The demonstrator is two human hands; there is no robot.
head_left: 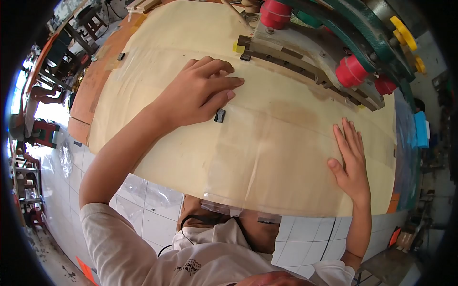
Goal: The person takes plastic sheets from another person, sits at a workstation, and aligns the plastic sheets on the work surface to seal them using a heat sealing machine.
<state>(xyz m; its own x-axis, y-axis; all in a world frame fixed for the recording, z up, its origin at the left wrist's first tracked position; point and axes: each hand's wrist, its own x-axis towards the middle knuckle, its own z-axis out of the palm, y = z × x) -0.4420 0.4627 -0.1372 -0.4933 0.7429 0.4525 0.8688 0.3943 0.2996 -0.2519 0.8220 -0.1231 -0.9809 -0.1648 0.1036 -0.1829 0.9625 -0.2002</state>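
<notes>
A broad pale yellow sheet point(162, 28) covers the table before me, with a brownish translucent patch point(281, 157) on its front middle. My left hand point(205, 90) is over the sheet, fingers bent loosely and apart, with nothing visible in them. Just below its thumb lies a small black-and-grey block point(220, 116). My right hand point(350, 159) lies flat on the right part of the sheet, fingers stretched out and thumb spread. Between and beyond the hands stands a green machine point(343, 28) with a long metal bar point(296, 69) low over the sheet.
Red knobs point(352, 71) and a yellow handle point(403, 31) stick out from the machine. Small dark pieces point(121, 56) lie near the sheet's left edge. Orange-brown board point(88, 105) shows at the left. Stools point(46, 133) and clear plastic point(65, 159) are on the tiled floor.
</notes>
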